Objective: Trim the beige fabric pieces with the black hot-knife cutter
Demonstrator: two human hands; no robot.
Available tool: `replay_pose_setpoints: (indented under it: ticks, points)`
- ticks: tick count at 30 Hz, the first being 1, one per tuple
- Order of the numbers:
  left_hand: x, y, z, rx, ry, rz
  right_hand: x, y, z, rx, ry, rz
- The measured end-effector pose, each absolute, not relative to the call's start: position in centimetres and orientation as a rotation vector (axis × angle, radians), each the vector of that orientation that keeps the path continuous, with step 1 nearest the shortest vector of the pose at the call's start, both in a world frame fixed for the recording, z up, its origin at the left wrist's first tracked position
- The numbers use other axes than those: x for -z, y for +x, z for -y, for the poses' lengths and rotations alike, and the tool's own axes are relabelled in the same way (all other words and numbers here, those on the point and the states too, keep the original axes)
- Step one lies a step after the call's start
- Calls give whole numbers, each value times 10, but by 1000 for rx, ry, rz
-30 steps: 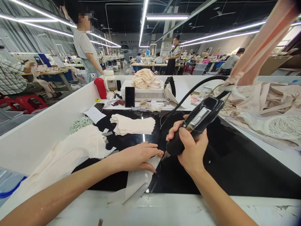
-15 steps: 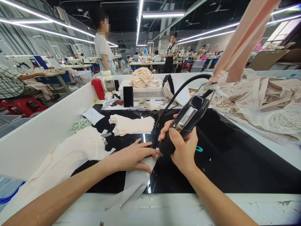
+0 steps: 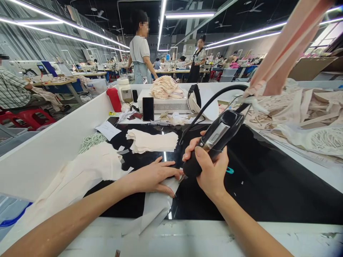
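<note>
My right hand (image 3: 211, 167) is wrapped round a black corded hand tool (image 3: 214, 137) with a silver lever on its body. Its lower end is close to the edge of a thin pale fabric piece (image 3: 155, 203) on the black work surface, and the exact tip is hidden. My left hand (image 3: 160, 175) lies flat on that fabric with its fingers spread, the fingertips beside the tool's lower end. The fabric's near end hangs over the front edge. Beyond the left hand lies a stack of cream fabric pieces (image 3: 152, 141).
A pink fabric strip (image 3: 284, 50) holds up the tool's cord end. Cream cloth (image 3: 88, 167) and green cord (image 3: 92, 142) lie at left, a phone (image 3: 148, 109) and white box (image 3: 171, 105) at the back, a garment pile (image 3: 302, 103) at right. A teal clip (image 3: 229, 170) sits right of the tool.
Both hands and the tool keep nearly the same pose over the fabric. The view has shifted slightly. In the background, the standing person at left has moved to the right.
</note>
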State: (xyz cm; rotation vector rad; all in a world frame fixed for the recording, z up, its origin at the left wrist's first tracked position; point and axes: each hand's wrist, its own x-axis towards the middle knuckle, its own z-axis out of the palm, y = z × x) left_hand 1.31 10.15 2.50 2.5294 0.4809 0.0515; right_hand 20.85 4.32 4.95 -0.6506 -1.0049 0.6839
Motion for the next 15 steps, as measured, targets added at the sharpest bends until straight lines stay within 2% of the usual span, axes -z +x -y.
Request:
replay_pose_setpoints:
  ticks: [15]
  points:
    - [-21,13,-105,-97,2531,-464,-48,200,-31,-726,-637,1015]
